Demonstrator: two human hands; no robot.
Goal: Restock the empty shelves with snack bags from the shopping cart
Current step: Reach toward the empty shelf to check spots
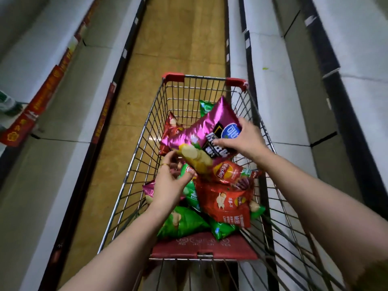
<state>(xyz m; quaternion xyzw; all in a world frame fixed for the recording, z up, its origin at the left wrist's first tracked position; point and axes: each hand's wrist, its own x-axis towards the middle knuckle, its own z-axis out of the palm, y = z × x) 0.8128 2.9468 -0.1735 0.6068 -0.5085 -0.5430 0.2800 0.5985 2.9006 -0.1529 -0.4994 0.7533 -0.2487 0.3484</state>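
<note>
Magenta foil: one large snack bag (201, 131) is up off the pile, tilted, with its top end toward the far edge of the shopping cart (138, 164) and its lower end over the cart's middle.

- The right hand (245, 139) grips the bag on its right side. The thumb lies across the printed face and the fingers wrap behind it.
- The left hand (170, 181), which wears a gold ring (165, 164), sits just below the bag's lower corner. Its fingers are loosely curled, with the tips at the foil. We make out no grip there.
- Red bags (226, 198) and green bags (184, 223) are heaped beneath, filling the near half of the cart down to the red seat flap (201, 246).
- White shelves run along both sides of the aisle. The right-hand shelves (273, 101) lie just beside the cart's right edge, and we see no stock on them from here.

Step in hand, as we judge it: picking, with the bag lifted clear and nothing yet placed.

Next move, as we judge it: carry the bag over the cart's right edge to a shelf and stand it face-out. The left hand should steady the bottom seam, since the foil looks slippery and the bag puffy. It needs a light hold so the chips are not crushed.
</note>
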